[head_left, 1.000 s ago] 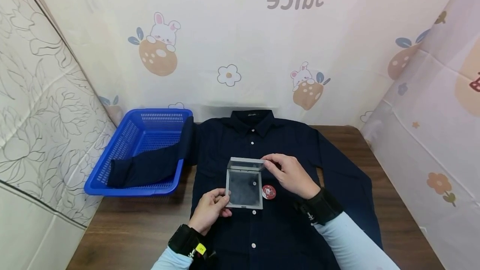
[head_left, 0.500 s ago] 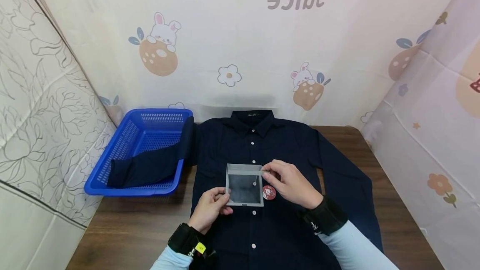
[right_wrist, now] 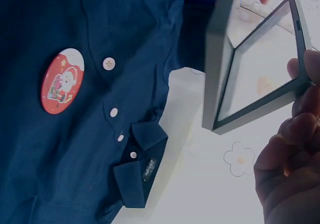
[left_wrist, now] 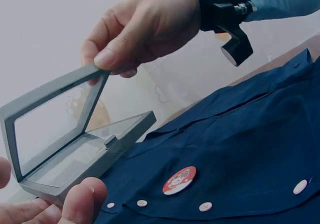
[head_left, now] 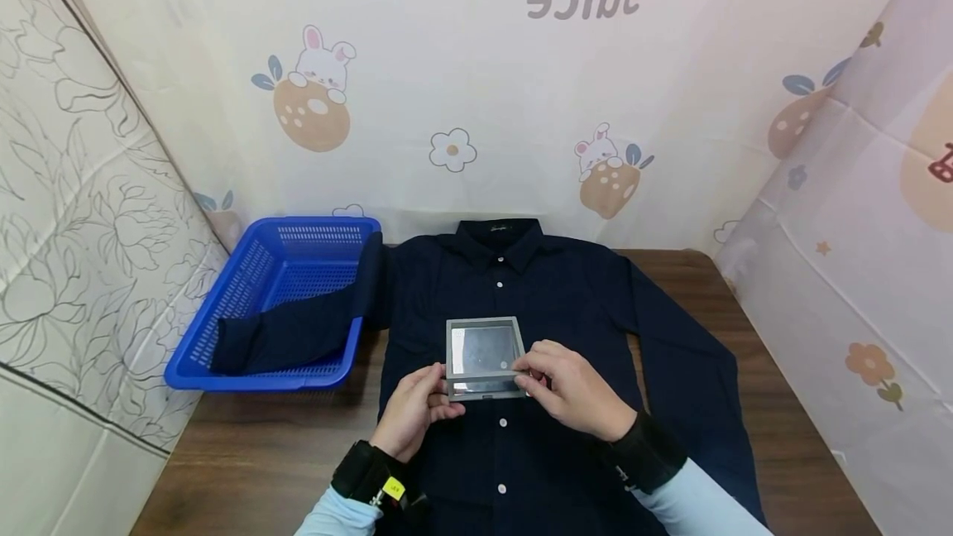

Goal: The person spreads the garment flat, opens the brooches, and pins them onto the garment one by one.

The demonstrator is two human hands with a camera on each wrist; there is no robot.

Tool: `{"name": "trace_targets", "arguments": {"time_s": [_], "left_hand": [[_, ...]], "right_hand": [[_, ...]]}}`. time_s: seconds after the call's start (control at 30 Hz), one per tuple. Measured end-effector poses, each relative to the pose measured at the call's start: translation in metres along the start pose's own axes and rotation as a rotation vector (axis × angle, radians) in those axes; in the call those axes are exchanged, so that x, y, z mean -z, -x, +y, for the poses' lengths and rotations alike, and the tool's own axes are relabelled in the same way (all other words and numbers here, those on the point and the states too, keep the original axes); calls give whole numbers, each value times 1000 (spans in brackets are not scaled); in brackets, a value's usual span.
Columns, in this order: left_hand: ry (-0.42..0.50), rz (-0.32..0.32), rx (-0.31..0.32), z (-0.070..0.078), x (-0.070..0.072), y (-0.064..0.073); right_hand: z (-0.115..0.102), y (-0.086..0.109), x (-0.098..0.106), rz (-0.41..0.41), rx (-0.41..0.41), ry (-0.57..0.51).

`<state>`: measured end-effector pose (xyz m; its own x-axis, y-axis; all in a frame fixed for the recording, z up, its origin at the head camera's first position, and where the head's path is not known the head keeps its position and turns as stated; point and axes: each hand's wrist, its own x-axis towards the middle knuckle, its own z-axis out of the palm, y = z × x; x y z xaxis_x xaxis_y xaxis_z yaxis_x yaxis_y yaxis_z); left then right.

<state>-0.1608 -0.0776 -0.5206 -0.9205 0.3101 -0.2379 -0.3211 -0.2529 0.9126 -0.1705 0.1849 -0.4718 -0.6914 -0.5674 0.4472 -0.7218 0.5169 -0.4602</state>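
A square, grey-framed display case (head_left: pixel 482 350) with clear windows is held over the front of a dark navy shirt (head_left: pixel 502 457). My left hand (head_left: pixel 419 408) grips its left side, fingers at the base in the left wrist view. At the right edge, my right hand (head_left: pixel 569 387) pinches the lid (left_wrist: pixel 55 91) between thumb and fingers. The lid stands part-way up at an angle over the base (left_wrist: pixel 95 156), which has a small clasp (left_wrist: pixel 111 142). No object shows inside. A round red badge (right_wrist: pixel 62 81) with a cartoon figure lies on the shirt, hidden in the head view.
At the left stands a blue mesh basket (head_left: pixel 256 246), with one shirt sleeve (head_left: pixel 290 333) draped into it. Wood-grain tabletop (head_left: pixel 246 453) shows around the shirt. A patterned curtain (head_left: pixel 462 64) hangs directly behind the table.
My right hand has swung the case's lid from leaning back, through upright, down towards me over the base. The left hand keeps its grip. The badge has gone out of sight in the head view.
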Motion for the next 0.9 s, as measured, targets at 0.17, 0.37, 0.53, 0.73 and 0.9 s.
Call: {"name": "trace_targets", "arguments": {"time_s": [0.17, 0.37, 0.53, 0.73, 0.9], "left_hand": [[-11, -2, -6, 2, 0, 1], [-53, -7, -20, 3, -1, 0], [-58, -7, -32, 3, -1, 0], [-79, -3, -56, -1, 1, -1], [-85, 8, -84, -3, 2, -3]], "right_hand": [[-1, 4, -5, 8, 4, 35], [1, 9, -12, 20, 38, 73], [4, 12, -17, 17, 67, 130], [6, 15, -21, 2, 64, 180], [6, 19, -26, 22, 5, 118]]}}
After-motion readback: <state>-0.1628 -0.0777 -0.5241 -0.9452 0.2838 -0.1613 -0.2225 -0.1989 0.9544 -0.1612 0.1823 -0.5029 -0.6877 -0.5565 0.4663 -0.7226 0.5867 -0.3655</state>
